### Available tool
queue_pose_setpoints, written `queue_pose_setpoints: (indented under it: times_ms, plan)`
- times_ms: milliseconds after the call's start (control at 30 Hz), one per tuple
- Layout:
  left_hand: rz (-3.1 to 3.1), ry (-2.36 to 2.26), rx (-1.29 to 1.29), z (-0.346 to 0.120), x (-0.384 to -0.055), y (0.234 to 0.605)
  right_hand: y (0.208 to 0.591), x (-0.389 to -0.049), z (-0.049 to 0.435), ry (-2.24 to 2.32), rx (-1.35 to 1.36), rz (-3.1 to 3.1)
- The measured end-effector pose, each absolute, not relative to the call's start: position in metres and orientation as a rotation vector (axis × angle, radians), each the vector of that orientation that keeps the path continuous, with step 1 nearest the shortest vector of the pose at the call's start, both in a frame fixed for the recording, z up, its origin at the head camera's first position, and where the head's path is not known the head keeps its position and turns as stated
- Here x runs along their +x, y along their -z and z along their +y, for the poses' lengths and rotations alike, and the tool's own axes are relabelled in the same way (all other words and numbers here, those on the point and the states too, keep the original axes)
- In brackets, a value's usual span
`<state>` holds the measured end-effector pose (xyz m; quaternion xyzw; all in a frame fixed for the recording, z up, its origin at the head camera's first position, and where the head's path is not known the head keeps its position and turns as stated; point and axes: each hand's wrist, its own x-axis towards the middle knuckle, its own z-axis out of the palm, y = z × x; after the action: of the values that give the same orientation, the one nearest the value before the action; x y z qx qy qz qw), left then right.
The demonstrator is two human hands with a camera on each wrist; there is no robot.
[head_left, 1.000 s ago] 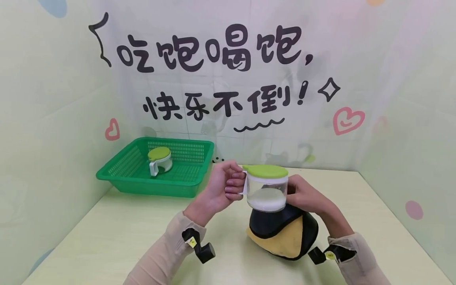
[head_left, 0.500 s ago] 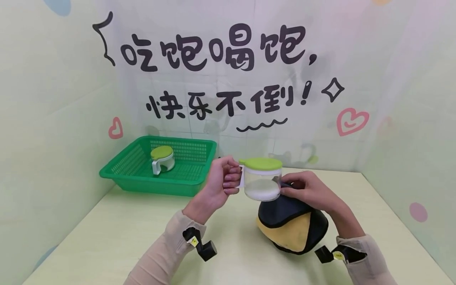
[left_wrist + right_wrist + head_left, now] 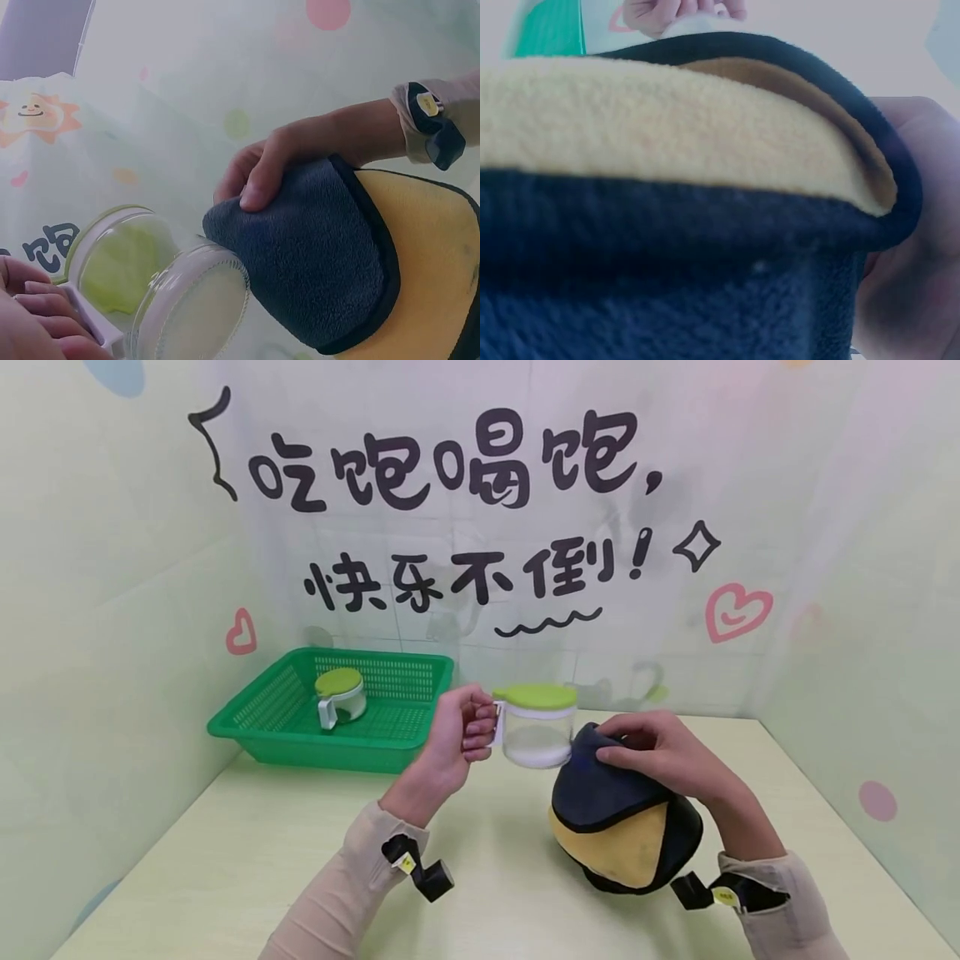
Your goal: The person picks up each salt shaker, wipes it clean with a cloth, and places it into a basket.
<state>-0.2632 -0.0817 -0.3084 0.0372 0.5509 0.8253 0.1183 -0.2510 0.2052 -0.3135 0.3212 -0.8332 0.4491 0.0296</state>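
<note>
My left hand [image 3: 459, 739] grips the white handle of a clear glass seasoning jar [image 3: 536, 735] with a green lid, holding it upright above the table. White contents fill its lower part. With thumb and fingers, my right hand [image 3: 671, 756] pinches the upper edge of a folded microfibre cloth [image 3: 611, 789], dark blue on one side and yellow on the other. The cloth hangs in loose folds just right of the jar. In the left wrist view, the cloth [image 3: 315, 247] comes right up to the jar's glass base [image 3: 202, 307]. Cloth [image 3: 667, 120] fills most of the right wrist view.
A green plastic basket [image 3: 330, 756] stands at the back left of the pale table [image 3: 285, 827]. Inside it is a similar green-lidded jar [image 3: 343, 696]. A printed backdrop [image 3: 480, 643] rises behind the table, with pale walls on both sides.
The jar, in my left hand, has shifted left and slightly up. My right hand has moved right with the cloth, so more of the cloth's upper edge shows beside the jar.
</note>
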Motion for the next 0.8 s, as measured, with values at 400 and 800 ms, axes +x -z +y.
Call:
queue_pose_setpoints:
  times_ms: [400, 800]
  plan:
    - [1.794, -2.332, 0.101, -0.080, -0.276, 0.322, 0.308, -0.251, 0.210, -1.432, 1.048, -2.481]
    - [1.904, -2.334, 0.057, -0.084, -0.287, 0.335, 0.306, -0.251, 0.216, -1.379, 0.991, -2.480]
